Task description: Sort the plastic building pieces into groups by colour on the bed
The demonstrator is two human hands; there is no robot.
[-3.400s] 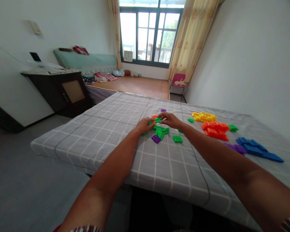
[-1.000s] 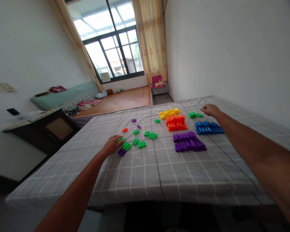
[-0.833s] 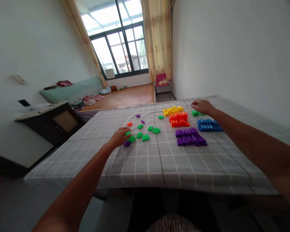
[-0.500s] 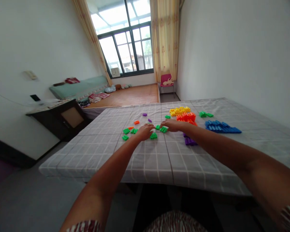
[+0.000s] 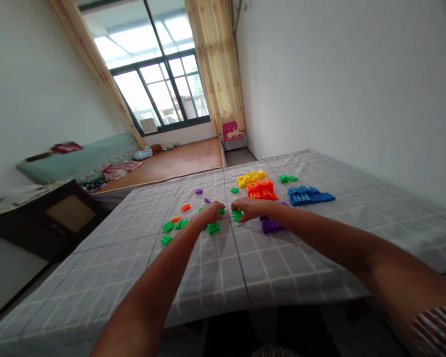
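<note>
My left hand (image 5: 210, 213) is over the middle of the table, its fingertips closed on a small green plastic piece (image 5: 221, 210). Just to its right, my right hand (image 5: 245, 207) curls its thumb and fingers around a little cluster of green plastic pieces (image 5: 237, 215), low at the cloth. Another green cluster (image 5: 213, 227) lies below my left hand. Farther left are loose green pieces (image 5: 168, 226) and two orange pieces (image 5: 186, 207). Beyond the left hand lie two small purple pieces (image 5: 198, 191). A purple pile (image 5: 271, 225) is partly hidden by my right forearm.
Sorted piles stand on the right: yellow (image 5: 251, 178), orange (image 5: 260, 190) and blue (image 5: 308, 195), with a few green pieces (image 5: 287, 178) behind. A checked grey cloth (image 5: 223, 267) covers the table. A wall (image 5: 338, 89) borders the right side; a bed (image 5: 186, 154) stands beyond.
The camera view has swung right and tilted. My left hand now pinches a green piece, and my right fingers have bent down around the green cluster.
</note>
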